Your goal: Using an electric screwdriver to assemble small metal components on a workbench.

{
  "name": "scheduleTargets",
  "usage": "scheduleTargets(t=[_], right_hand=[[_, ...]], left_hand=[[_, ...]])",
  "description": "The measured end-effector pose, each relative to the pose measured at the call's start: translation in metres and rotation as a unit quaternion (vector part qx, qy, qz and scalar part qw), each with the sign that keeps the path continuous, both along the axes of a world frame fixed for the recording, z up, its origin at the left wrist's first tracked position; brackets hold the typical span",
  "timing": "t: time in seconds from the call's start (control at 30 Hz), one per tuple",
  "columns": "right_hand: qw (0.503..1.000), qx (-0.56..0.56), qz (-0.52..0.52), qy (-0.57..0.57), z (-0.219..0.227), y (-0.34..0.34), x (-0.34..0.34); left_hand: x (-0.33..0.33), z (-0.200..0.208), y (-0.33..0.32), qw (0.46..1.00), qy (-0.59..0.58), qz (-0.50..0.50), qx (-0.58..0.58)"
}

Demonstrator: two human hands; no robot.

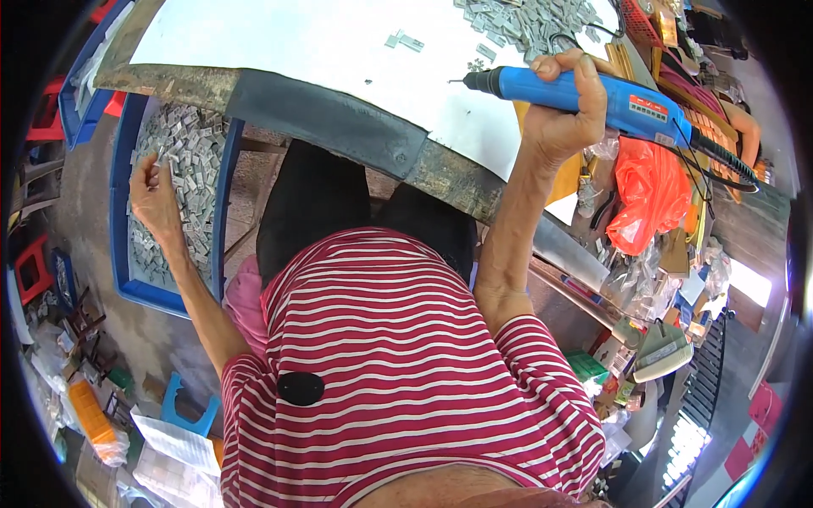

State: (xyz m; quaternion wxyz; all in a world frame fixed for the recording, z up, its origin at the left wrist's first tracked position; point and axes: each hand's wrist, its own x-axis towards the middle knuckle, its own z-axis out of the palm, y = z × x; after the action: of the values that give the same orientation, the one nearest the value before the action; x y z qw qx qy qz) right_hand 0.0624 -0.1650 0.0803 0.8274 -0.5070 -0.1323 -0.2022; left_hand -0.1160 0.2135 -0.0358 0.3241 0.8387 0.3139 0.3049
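Note:
My right hand (566, 114) is wrapped round a blue electric screwdriver (622, 95), held nearly level above the white tabletop (322, 59). The bit points left and touches nothing. A black cord runs from the tool's right end. At the left, my left hand (154, 199) is over a blue bin (222, 212) full of small grey metal pieces (199, 199). Its fingers are curled together at the tips; what they hold, if anything, cannot be made out among the pieces behind. A few loose grey pieces (405, 41) lie on the tabletop.
A heap of grey pieces (533, 25) covers the table's far right. The table's worn near edge (330, 114) crosses above my lap. An orange-red plastic bag (648, 195) and clutter stand at the right. Red stools (34, 271) and a blue stool (186, 406) are at the left.

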Motion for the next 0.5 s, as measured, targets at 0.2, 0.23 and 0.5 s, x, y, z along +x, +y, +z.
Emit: scheduleTargets(t=[0.2, 0.23, 0.5], right_hand=[[1.000, 0.009, 0.024, 0.006, -0.003, 0.007, 0.000], [1.000, 0.006, 0.014, 0.004, 0.001, 0.002, -0.002], [0.999, 0.014, 0.041, 0.015, 0.006, -0.001, -0.006]], left_hand=[[0.031, 0.042, -0.075, 0.988, -0.065, -0.132, 0.051], [0.049, 0.055, -0.103, 0.975, -0.088, -0.198, 0.051], [0.126, 0.050, -0.222, 0.891, -0.126, -0.435, 0.048]])
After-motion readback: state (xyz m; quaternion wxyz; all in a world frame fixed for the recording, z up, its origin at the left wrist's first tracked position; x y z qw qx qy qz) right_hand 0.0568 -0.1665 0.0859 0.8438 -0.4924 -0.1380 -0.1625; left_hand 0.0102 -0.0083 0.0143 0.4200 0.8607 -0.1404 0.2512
